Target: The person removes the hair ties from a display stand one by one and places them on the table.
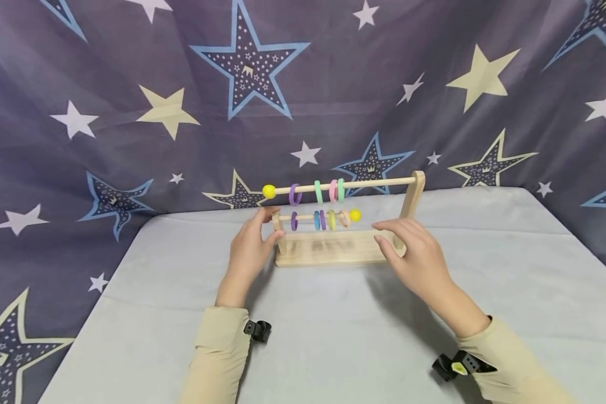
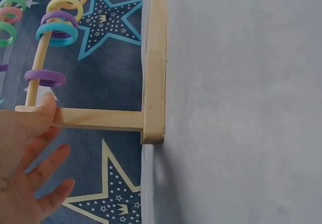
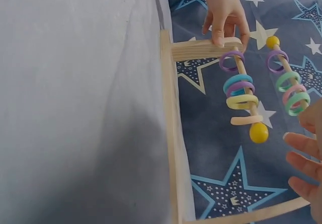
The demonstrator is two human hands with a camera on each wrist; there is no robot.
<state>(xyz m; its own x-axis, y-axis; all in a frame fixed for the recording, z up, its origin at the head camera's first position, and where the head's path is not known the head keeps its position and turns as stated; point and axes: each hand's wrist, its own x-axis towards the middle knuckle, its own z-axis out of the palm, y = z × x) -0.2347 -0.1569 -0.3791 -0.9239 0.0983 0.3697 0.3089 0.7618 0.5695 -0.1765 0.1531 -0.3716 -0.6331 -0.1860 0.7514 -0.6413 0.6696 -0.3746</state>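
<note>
Grey cloth surface [image 1: 333, 331]: flat, lightly creased. On it, towards the back, the wooden stand [image 1: 340, 256] is set upright, its long base lying crosswise before a star-printed curtain [image 1: 303, 120].

Stand looks light and stiff; smooth bare wood, probably modest grip. Little fragility expected, though the rods, each seen fixed at one end only, would be better not levered. For carrying, hold is best taken at the base or low on both posts.

Right hand [image 1: 416, 252]: nothing is held; fingers are spread and loosely bent, apart from the stand, near its right end. Left hand [image 1: 249, 247]: the top of the short left post [image 1: 282, 244] is pinched between thumb and fingers.

Tall right post [image 1: 412, 199]: left untouched; upper rod [image 1: 379, 183] is borne by it. Lower rod [image 1: 305, 217] is borne by the short post.

Four rings [image 1: 318, 192] are hung on the upper rod, five rings [image 2: 44, 74] on the lower. Judged light, free to slide; best pinched by the rim.

Each free rod end is capped by a yellow ball, upper [image 1: 269, 192] and lower [image 1: 355, 215]; roundness may make these slippery.
</note>
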